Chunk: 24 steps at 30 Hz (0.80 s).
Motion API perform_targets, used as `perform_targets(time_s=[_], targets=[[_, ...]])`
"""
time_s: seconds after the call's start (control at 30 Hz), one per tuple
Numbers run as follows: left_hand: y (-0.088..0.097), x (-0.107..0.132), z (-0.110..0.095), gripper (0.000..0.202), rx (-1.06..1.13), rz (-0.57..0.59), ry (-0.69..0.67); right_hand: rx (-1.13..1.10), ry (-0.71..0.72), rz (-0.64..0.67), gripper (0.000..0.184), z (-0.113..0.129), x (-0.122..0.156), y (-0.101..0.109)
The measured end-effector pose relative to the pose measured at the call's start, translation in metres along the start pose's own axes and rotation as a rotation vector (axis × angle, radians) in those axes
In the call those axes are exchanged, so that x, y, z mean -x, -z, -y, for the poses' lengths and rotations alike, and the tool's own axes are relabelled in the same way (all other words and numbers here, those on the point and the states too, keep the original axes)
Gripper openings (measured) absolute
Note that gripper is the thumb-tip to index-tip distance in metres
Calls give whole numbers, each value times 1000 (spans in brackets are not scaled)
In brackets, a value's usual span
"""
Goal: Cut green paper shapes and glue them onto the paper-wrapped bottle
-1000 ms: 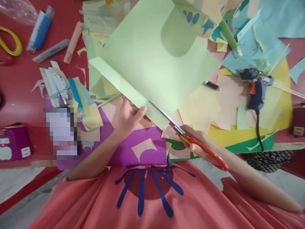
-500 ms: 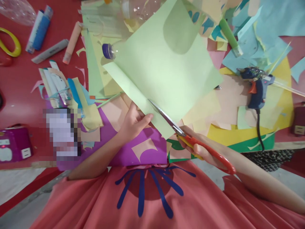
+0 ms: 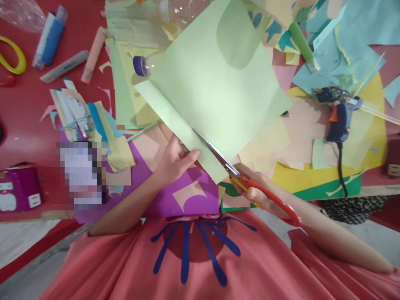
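A large pale green paper sheet (image 3: 203, 83) spreads before me, its near edge standing as a narrow strip (image 3: 168, 110) along a cut or fold line. My left hand (image 3: 179, 160) pinches the near edge of that strip, thumb on top and fingers underneath. In my right hand (image 3: 250, 185) are scissors (image 3: 267, 192) with red and yellow handles. Their metal blades look nearly closed and lie along the line between strip and sheet, tips pointing up and left. Some fingers of the right hand are hidden by the handles.
A glue gun (image 3: 339, 118) with a cord lies at right. Markers (image 3: 54, 39), a phone (image 3: 81, 173) blurred out, and a purple box (image 3: 20, 189) are at left. A plastic bottle with a blue cap (image 3: 139, 66) lies behind the sheet. Paper scraps (image 3: 190, 195) cover much of the table.
The scissors' handles and my right hand have shifted slightly left and up, the handles drawing closer together. My left hand and the paper stay almost where they were.
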<state>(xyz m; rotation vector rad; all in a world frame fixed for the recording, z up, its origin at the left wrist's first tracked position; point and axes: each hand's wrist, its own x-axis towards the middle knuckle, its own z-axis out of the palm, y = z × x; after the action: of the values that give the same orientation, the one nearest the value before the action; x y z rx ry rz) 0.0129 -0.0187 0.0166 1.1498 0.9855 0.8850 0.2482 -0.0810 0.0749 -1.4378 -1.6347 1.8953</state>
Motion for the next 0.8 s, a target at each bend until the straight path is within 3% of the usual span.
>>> perform_targets(time_s=[0.13, 0.4, 0.57, 0.8], targets=[[1, -1, -2, 49, -17, 10, -7, -48, -72, -9, 76, 7, 0, 0], [3, -1, 1, 46, -44, 16, -7, 0, -33, -49, 77, 1, -1, -3], [6, -3, 2, 51, -161, -51, -69, 59, -26, -37, 80, -2, 2, -2], [13, -7, 14, 40, -198, -145, -89, 161, 31, -40, 76, -15, 9, 2]])
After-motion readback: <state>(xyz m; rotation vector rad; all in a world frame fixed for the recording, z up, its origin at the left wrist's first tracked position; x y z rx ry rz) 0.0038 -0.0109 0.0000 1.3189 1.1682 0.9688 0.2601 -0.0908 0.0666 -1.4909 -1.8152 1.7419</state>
